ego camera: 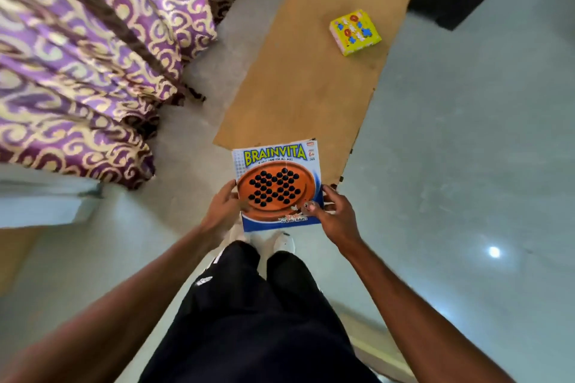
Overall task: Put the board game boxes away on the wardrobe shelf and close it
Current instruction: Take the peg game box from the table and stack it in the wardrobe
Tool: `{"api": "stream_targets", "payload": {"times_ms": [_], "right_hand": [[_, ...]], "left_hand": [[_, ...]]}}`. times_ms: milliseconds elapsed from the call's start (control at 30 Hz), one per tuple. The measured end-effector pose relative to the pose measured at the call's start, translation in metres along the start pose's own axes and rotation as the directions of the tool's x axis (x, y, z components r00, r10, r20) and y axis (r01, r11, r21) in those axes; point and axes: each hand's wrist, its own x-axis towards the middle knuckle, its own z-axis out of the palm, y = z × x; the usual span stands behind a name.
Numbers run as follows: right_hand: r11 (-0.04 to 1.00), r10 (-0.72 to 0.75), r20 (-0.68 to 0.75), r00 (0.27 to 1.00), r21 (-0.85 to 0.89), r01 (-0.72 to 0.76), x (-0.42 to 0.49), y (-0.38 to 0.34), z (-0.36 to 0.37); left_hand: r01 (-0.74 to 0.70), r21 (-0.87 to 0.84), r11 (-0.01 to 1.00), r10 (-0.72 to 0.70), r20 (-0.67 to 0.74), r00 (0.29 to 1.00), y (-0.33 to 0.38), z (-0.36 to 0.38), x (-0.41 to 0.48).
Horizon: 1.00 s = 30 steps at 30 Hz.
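At 10 o'clock hangs a purple curtain [93,50] with gold swirls. The left hand [222,207] grips the left edge of the Brainvita box [277,185], fingers curled under it, arm reaching forward. The box, held flat at centre above white shoes [284,242], reads "BRAINVITA", "AGE 6+" and "Kids & Adults". The right hand [334,218] clasps its right edge, thumb on top. At 1 o'clock a small yellow box [354,32] sits on a brown board [311,87], its print unreadable.

Brainvita box [277,185] – blue-and-white, orange disc dotted black, yellow lettering; small box [355,32] – yellow with red and blue shapes; curtain [93,50] purple with gold swirls
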Motion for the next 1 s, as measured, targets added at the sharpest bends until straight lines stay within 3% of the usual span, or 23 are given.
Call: {"api": "stream_targets", "payload": {"times_ms": [233,433,700,1000], "right_hand": [[0.978,-0.077,0.199,0.977,-0.173,0.112,-0.053,-0.013,0.056],[0.909,-0.176,0.473,0.863,-0.259,0.327,-0.113,-0.036,0.153],[0.74,-0.297,0.753,0.588,-0.207,0.639,-0.263,-0.039,0.313],[0.553,-0.222,0.952,0.213,-0.057,0.831,-0.44,0.001,0.475]], "left_hand": [[-0.088,-0.254,0.963,0.032,-0.217,0.976,-0.1,-0.065,-0.076],[-0.281,-0.434,0.856,0.042,-0.483,0.875,-0.212,-0.133,-0.163],[-0.539,-0.54,0.646,-0.078,-0.75,0.657,-0.379,-0.204,-0.31],[-0.704,-0.559,0.439,-0.392,-0.824,0.409,-0.562,-0.251,-0.436]]}}
